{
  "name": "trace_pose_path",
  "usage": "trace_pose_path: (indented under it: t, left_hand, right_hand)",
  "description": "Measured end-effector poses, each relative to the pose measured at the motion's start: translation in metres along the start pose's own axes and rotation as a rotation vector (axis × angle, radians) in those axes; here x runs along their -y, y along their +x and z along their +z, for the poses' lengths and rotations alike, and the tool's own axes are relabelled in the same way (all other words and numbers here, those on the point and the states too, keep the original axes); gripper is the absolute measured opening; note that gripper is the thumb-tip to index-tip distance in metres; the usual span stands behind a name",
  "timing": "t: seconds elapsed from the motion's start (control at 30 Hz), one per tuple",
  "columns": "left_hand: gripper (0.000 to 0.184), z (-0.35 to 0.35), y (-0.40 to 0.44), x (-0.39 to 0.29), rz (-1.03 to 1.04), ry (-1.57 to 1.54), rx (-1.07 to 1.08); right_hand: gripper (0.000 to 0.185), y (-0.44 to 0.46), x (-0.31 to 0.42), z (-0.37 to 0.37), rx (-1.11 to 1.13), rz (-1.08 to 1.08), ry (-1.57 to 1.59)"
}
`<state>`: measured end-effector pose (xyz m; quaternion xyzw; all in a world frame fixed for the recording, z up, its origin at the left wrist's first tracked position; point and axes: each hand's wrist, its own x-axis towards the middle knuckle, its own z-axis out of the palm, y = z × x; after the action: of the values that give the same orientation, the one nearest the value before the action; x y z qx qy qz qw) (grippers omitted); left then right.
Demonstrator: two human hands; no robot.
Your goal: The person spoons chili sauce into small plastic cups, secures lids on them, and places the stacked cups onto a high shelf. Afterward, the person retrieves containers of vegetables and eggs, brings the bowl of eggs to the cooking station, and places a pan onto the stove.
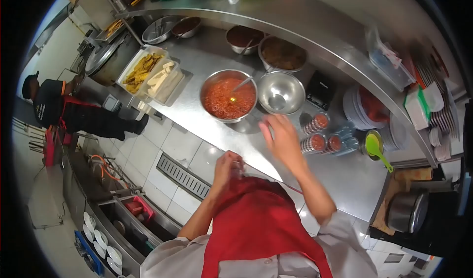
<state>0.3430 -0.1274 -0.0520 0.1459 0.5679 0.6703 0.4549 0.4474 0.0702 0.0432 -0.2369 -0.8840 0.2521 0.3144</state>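
Observation:
In front of my red apron, my left hand (227,168) is closed, with a small clear, shiny thing at its fingers that I cannot make out. My right hand (282,139) is over the table edge, fingers apart and slightly blurred, holding nothing visible. Just beyond it sits a bare steel bowl (281,93). To its left stands a steel bowl of chunky red sauce (229,98) with a metal spoon (243,83) in it. Right of my right hand are stacked small clear cups filled with red sauce (315,142), beside clear stacked cups (347,139).
A lime-green ladle (377,150) rests in a metal container. Behind are a black scale (321,90) and several bowls under a steel shelf (276,24). Tubs of yellow and pale food strips (145,71) stand left. A person (59,103) in black works at far left.

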Motion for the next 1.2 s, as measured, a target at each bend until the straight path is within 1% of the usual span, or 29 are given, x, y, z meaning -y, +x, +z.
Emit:
trace_pose_path:
  t: [0.03, 0.1, 0.13, 0.2, 0.23, 0.3, 0.33, 0.43, 0.53, 0.63, 0.7, 0.73, 0.83, 0.93, 0.97, 1.03, 1.13, 1.2]
  left_hand:
    - [0.047, -0.020, -0.002, -0.005, -0.082, -0.054, -0.008]
    - [0.050, -0.055, 0.001, -0.018, -0.233, -0.160, -0.012]
    - [0.044, -0.065, 0.003, -0.030, -0.231, -0.121, -0.014]
    - [0.044, -0.089, 0.010, -0.041, -0.178, -0.149, -0.029]
    - [0.043, -0.102, 0.016, -0.047, -0.154, -0.164, -0.035]
    - [0.042, -0.124, 0.034, -0.063, -0.126, -0.097, -0.113]
    - [0.042, -0.134, 0.040, -0.070, -0.120, -0.063, -0.153]
    - [0.039, -0.165, 0.070, -0.102, -0.081, 0.011, -0.237]
    - [0.039, -0.198, 0.109, -0.124, -0.058, 0.085, -0.168]
    - [0.043, -0.211, 0.146, -0.144, -0.069, 0.145, -0.135]
    - [0.045, -0.209, 0.166, -0.159, -0.083, 0.175, -0.121]
    - [0.045, -0.210, 0.173, -0.165, -0.070, 0.185, -0.074]
    - [0.043, -0.208, 0.186, -0.185, -0.111, 0.153, 0.013]
    - [0.038, -0.202, 0.201, -0.200, -0.123, 0.140, 0.067]
    - [0.037, -0.199, 0.205, -0.202, -0.130, 0.132, 0.086]
    - [0.040, -0.192, 0.218, -0.204, -0.127, 0.131, 0.135]
    - [0.045, -0.180, 0.236, -0.207, -0.133, 0.121, 0.223]
    - [0.049, -0.170, 0.246, -0.207, -0.150, 0.098, 0.282]
  right_hand:
    - [0.015, 0.028, 0.000, 0.016, 0.046, -0.098, -0.112]
    - [0.013, 0.068, -0.014, 0.063, 0.235, -0.131, -0.359]
    - [0.012, 0.084, -0.020, 0.082, 0.372, -0.117, -0.426]
    - [0.010, 0.109, -0.024, 0.112, 0.649, -0.078, -0.566]
    - [0.010, 0.114, -0.025, 0.123, 0.650, -0.067, -0.571]
    - [0.011, 0.122, -0.026, 0.134, 0.656, -0.048, -0.585]
    - [0.011, 0.128, -0.011, 0.126, 0.673, 0.029, -0.627]
    - [0.016, 0.130, 0.000, 0.119, 0.517, 0.106, -0.731]
    - [0.014, 0.129, 0.015, 0.123, 0.314, -0.041, -0.852]
    - [0.011, 0.128, 0.014, 0.153, 0.392, -0.096, -0.840]
    - [0.011, 0.132, 0.016, 0.158, 0.577, 0.105, -0.726]
    - [0.011, 0.134, 0.019, 0.160, 0.667, 0.206, -0.660]
    - [0.015, 0.132, -0.001, 0.146, 0.563, 0.337, -0.380]
    - [0.014, 0.126, -0.030, 0.135, 0.508, 0.423, -0.050]
    - [0.014, 0.122, -0.036, 0.129, 0.520, 0.516, 0.048]
    - [0.015, 0.121, -0.038, 0.118, 0.533, 0.695, 0.248]
    - [0.016, 0.122, -0.014, 0.096, 0.449, 0.933, 0.408]
    - [0.014, 0.117, -0.007, 0.087, 0.359, 0.874, 0.451]
